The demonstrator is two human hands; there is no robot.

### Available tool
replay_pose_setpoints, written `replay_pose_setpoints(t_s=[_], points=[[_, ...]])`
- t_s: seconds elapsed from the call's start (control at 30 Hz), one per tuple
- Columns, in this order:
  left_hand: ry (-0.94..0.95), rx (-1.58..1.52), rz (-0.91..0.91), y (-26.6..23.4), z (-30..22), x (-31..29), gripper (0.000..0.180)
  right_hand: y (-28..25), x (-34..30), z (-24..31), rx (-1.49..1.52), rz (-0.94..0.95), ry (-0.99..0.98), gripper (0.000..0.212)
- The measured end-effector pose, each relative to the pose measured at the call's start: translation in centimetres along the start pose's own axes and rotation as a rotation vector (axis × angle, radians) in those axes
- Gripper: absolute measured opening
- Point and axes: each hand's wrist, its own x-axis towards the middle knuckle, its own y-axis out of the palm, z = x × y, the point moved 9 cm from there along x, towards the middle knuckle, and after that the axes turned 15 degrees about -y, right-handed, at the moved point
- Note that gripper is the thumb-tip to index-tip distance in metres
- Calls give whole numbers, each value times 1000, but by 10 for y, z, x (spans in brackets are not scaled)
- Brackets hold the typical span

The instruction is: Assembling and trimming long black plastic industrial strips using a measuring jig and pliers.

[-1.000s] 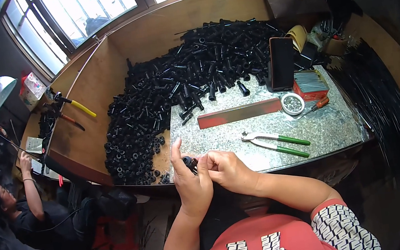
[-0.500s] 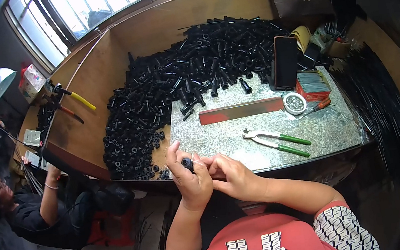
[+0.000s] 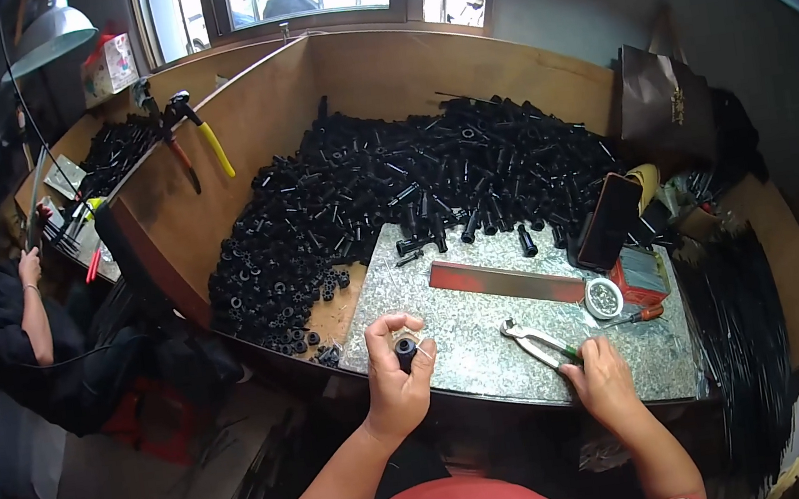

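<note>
My left hand [image 3: 398, 391] is closed around a short black tubular part [image 3: 405, 347], its round end facing up. A thin pale strand shows by the thumb; I cannot make out exactly what it is. To the right, my right hand [image 3: 605, 386] grips the green handles of end-cutting pincers [image 3: 531, 341]. The pincers lie on the speckled stone slab [image 3: 481, 370], jaws pointing away to the left. My fingers cover most of the handles.
A heap of black tubular parts [image 3: 390, 175] fills the wooden-walled bench. On the slab are a flat metal bar [image 3: 505, 282], a white round dish [image 3: 604, 298], a screwdriver [image 3: 646, 314] and a phone [image 3: 608, 222]. Black rods [image 3: 733, 327] lie right. Another person [image 3: 17, 330] sits left.
My right hand has left my left hand and moved right onto the pincers' handles. My left hand keeps the black part. The view has shifted, and the other person's arms have moved.
</note>
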Motion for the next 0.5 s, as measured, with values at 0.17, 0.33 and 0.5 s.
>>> replay_pose_setpoints(t_s=[0.17, 0.33, 0.5], points=[[-203, -103, 73, -6, 16, 4, 12, 0, 4, 15, -32, -13, -117, 30], [-243, -263, 221, 7, 21, -1, 12, 15, 12, 13, -89, -2, -182, 26], [-226, -170, 354, 14, 15, -8, 13, -2, 12, 5, 214, -192, -49, 20]])
